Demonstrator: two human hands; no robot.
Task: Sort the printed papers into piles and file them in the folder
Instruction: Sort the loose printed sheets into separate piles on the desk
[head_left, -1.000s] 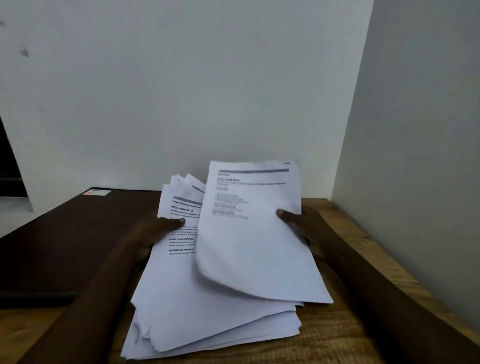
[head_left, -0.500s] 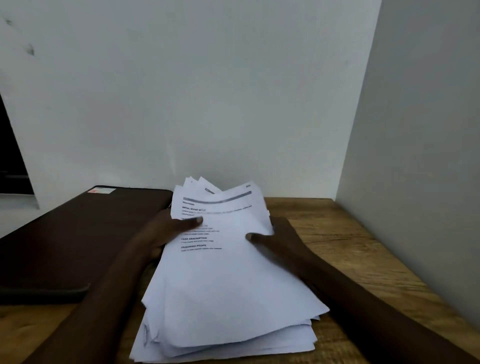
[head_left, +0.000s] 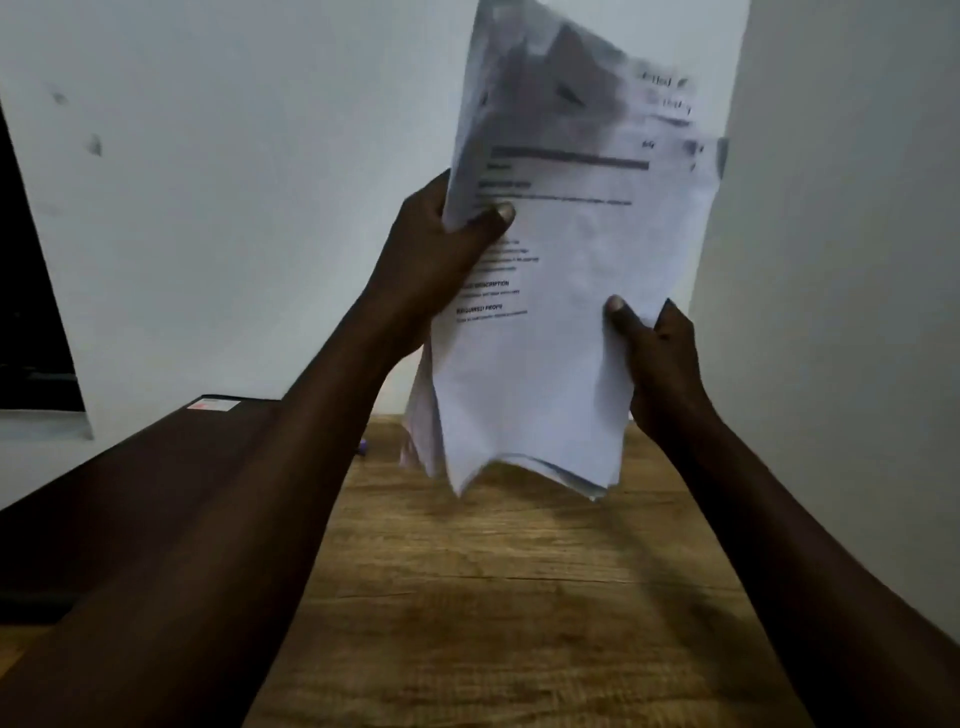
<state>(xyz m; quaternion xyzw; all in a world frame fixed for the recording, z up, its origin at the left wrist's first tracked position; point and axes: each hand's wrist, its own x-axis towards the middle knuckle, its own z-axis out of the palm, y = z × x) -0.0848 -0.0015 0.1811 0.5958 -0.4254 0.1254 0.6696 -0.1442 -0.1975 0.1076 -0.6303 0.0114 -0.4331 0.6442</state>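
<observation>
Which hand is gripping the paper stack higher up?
The left hand, thumb beside the upper printed lines; the right hand grips the paper stack lower down.

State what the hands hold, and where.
The stack of printed papers: left hand grips its left edge, right hand its lower right edge.

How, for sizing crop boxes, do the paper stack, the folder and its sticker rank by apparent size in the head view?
1. Paper stack, held near the camera, which inflates it.
2. Folder, partly hidden behind the left arm.
3. Sticker, clearly smallest.
</observation>
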